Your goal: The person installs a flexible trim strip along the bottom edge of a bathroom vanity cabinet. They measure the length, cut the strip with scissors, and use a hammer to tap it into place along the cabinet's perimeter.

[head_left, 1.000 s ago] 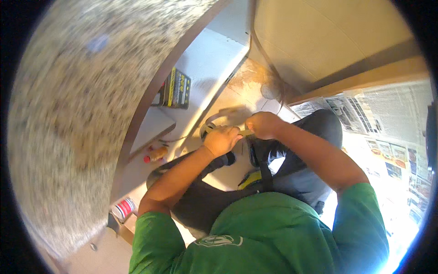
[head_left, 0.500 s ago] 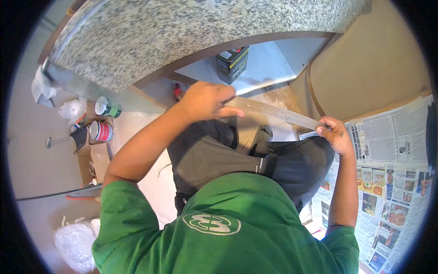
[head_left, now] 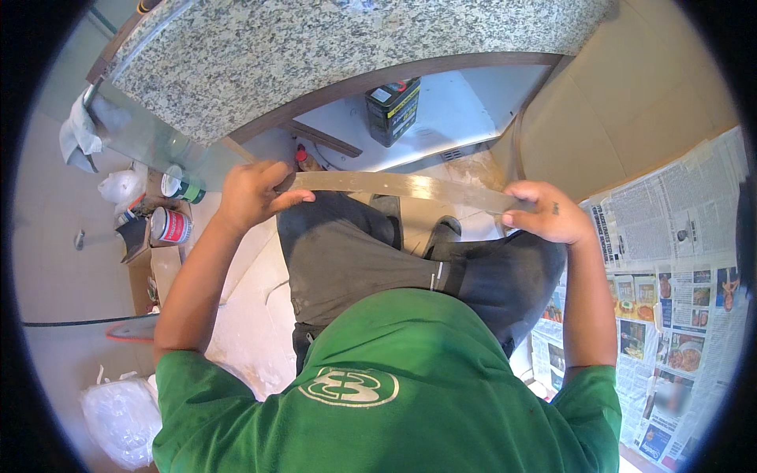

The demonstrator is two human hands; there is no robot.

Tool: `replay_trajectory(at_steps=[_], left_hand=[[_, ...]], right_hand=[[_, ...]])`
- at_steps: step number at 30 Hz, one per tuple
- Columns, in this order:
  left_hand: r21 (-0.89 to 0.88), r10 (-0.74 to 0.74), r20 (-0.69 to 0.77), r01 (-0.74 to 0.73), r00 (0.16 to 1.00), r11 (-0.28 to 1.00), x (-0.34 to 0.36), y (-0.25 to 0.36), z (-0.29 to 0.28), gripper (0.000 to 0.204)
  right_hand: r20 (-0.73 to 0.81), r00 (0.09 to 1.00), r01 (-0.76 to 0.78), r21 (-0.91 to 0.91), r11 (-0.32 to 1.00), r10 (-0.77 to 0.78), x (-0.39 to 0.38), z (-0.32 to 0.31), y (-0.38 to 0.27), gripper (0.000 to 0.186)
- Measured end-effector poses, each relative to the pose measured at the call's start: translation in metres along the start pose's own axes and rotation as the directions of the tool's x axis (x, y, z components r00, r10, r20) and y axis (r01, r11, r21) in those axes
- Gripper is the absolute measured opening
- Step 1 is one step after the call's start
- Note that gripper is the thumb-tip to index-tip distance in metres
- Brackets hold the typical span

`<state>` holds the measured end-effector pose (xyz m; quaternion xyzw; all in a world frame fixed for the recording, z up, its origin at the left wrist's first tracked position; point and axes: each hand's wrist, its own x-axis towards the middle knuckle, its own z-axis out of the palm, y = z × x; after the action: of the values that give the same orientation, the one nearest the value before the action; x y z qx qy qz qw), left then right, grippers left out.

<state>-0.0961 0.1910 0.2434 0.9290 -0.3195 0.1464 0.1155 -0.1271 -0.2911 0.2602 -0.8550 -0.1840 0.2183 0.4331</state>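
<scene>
A long, narrow, brownish strip (head_left: 402, 185) with a glossy face stretches between my hands above my knees. It bows slightly upward along its length; I cannot tell its material. My left hand (head_left: 259, 191) grips one end, with the thumb pointing inward along it. At the other end, my right hand (head_left: 550, 211) pinches the strip between thumb and fingers. Behind it, a black square container (head_left: 392, 113) with a yellow band stands on the white floor of an open cabinet (head_left: 457, 102). Near my left hand is a small red-capped bottle (head_left: 306, 158).
A speckled granite countertop (head_left: 260, 55) overhangs the cabinet ahead. To the left stand a green-and-white tub (head_left: 183, 186), a red-and-white can (head_left: 170, 225) and a cardboard box (head_left: 163, 272). Newspaper sheets (head_left: 670, 299) cover the right side. A clear plastic bag (head_left: 122, 418) lies lower left.
My left hand has moved left and a little down, widening the gap between my hands. The strip now lies nearly level, and my right hand has shifted slightly left.
</scene>
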Motion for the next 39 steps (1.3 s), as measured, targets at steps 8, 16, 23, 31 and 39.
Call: replay_trajectory(at_steps=[8, 16, 23, 31, 39], left_hand=[[-0.198, -0.074, 0.445, 0.179, 0.892, 0.964, -0.026, -0.002, 0.001, 0.061], [-0.349, -0.043, -0.035, 0.028, 0.998, 0.937, 0.038, 0.149, 0.027, 0.055], [-0.118, -0.026, -0.101, 0.014, 0.995, 0.993, -0.005, 0.087, 0.060, 0.047], [0.068, -0.609, -0.042, 0.610, 0.792, 0.789, -0.170, -0.054, 0.051, 0.026], [-0.535, -0.585, -0.216, 0.406, 0.781, 0.741, -0.095, 0.007, 0.027, 0.024]], right_hand=[[0.153, 0.985, 0.081, -0.007, 0.997, -0.079, 0.028, 0.028, -0.035, 0.026], [0.218, 0.971, 0.132, -0.139, 0.982, -0.099, 0.066, 0.064, -0.053, 0.024], [0.125, 0.992, 0.047, -0.198, 0.979, -0.022, 0.044, 0.035, -0.053, 0.021], [0.173, 0.985, -0.012, -0.006, 1.000, 0.013, 0.043, 0.027, -0.031, 0.020], [0.254, 0.967, 0.029, 0.016, 0.999, -0.032, 0.060, 0.037, -0.041, 0.029]])
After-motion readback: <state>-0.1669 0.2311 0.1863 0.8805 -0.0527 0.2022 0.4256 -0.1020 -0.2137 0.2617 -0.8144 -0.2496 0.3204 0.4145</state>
